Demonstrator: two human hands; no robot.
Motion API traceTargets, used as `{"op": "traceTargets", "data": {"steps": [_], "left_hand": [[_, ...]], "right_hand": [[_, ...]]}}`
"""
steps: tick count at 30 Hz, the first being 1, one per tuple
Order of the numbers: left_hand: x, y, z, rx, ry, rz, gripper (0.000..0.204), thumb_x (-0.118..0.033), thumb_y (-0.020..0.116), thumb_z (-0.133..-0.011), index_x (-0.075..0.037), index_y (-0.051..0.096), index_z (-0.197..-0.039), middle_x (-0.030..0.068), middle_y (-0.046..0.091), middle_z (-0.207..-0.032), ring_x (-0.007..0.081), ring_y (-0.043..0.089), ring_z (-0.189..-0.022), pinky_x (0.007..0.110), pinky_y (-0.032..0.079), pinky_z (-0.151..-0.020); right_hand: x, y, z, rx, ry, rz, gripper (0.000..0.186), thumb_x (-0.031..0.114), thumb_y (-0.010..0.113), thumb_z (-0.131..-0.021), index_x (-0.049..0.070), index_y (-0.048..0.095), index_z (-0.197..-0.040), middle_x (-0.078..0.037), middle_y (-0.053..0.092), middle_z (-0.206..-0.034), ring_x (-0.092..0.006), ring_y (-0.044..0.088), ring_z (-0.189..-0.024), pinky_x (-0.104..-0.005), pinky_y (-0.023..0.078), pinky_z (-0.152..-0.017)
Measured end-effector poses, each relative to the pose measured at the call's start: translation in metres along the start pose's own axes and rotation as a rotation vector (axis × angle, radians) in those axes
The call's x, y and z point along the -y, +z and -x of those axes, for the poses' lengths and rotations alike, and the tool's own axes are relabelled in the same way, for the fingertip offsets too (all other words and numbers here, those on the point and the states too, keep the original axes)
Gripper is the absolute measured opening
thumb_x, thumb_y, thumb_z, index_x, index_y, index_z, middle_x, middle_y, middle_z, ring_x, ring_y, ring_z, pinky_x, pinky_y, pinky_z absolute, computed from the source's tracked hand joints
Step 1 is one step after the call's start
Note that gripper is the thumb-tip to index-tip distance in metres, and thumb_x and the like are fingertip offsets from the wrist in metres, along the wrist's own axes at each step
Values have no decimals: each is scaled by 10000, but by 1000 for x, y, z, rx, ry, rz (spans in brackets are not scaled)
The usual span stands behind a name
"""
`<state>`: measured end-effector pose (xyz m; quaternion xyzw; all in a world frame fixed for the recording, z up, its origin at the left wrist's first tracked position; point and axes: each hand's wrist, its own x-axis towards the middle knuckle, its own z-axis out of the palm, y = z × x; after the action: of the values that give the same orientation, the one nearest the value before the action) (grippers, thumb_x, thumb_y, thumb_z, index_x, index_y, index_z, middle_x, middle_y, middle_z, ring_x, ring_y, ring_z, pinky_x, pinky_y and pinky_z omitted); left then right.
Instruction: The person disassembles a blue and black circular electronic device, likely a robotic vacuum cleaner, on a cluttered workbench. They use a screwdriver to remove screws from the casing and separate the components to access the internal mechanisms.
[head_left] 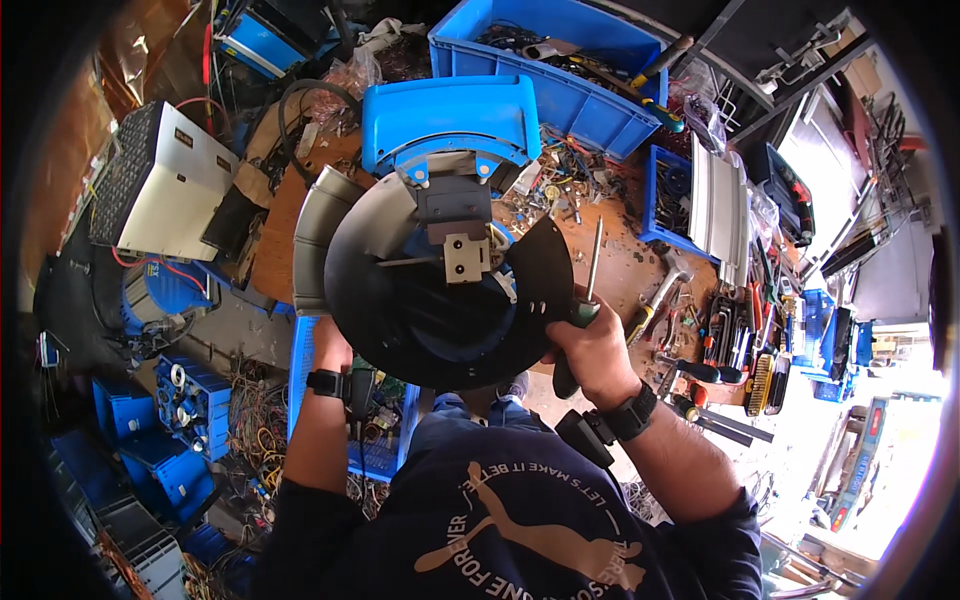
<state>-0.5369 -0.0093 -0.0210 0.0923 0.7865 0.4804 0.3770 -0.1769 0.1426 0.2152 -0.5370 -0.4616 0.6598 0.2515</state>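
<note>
A large black curved shell point(380, 275), shaped like a dish with a wide cut-out, stands in front of me over the table's near edge. Fixed at its far side are a blue housing point(450, 112) and a small light metal bracket block point(463, 259) with two holes. My right hand point(592, 350) is closed around a screwdriver point(597, 258), its shaft pointing up and away, at the shell's right edge. My left hand point(332, 347) is at the lower left rim, beside a grey ribbed curved panel point(312, 240); its fingers are hidden behind the shell.
Small metal scraps point(575, 180) litter the wooden table point(635, 265). A blue crate point(590, 105) stands at the back. On the right lie a hammer point(668, 280) and several hand tools. Below my left arm is a blue basket point(405, 430); a white box point(185, 190) stands farther left.
</note>
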Motion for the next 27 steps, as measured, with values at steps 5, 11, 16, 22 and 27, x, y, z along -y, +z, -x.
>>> {"op": "traceTargets", "data": {"steps": [5, 11, 16, 22, 27], "left_hand": [[-83, 50, 45, 99, 53, -58, 365, -223, 647, -929, -3, 632, -1220, 102, 714, -1093, 232, 677, -862, 362, 508, -690], [7, 31, -7, 95, 595, -279, 335, -146, 640, -935, -33, 626, -1250, 89, 682, -1170, 221, 655, -964, 310, 525, -791], [-40, 56, 39, 189, 161, 41, 363, -161, 605, -957, 11, 592, -1276, 114, 671, -1198, 203, 655, -999, 308, 532, -814], [-64, 56, 50, 186, 37, 316, 362, -205, 507, -1005, 9, 576, -1289, 121, 658, -1219, 200, 668, -974, 307, 546, -802], [-74, 50, 53, 219, 87, 174, 372, -255, 487, -1012, -9, 586, -1274, 134, 648, -1232, 207, 650, -1035, 312, 532, -846]], "right_hand": [[-9, -23, 4, -70, -3, -1, 433, -27, 570, -777, -85, 545, -1205, -85, 651, -809, -152, 649, -582, -262, 541, -508], [-4, -7, 19, -15, 31, 25, 436, -27, 575, -793, -101, 528, -1220, -79, 656, -782, -141, 629, -565, -257, 515, -513], [-6, -30, 7, -22, 32, -18, 330, -43, 575, -806, -75, 577, -1134, -82, 655, -791, -146, 620, -556, -257, 514, -502], [-4, -28, 4, 31, 28, -28, 302, 38, 635, -855, -73, 562, -1127, -64, 624, -755, -142, 599, -533, -260, 500, -496], [-3, -32, 11, 8, 73, -79, 490, 202, 685, -917, -81, 484, -1263, -61, 595, -727, -142, 585, -529, -280, 503, -510]]}}
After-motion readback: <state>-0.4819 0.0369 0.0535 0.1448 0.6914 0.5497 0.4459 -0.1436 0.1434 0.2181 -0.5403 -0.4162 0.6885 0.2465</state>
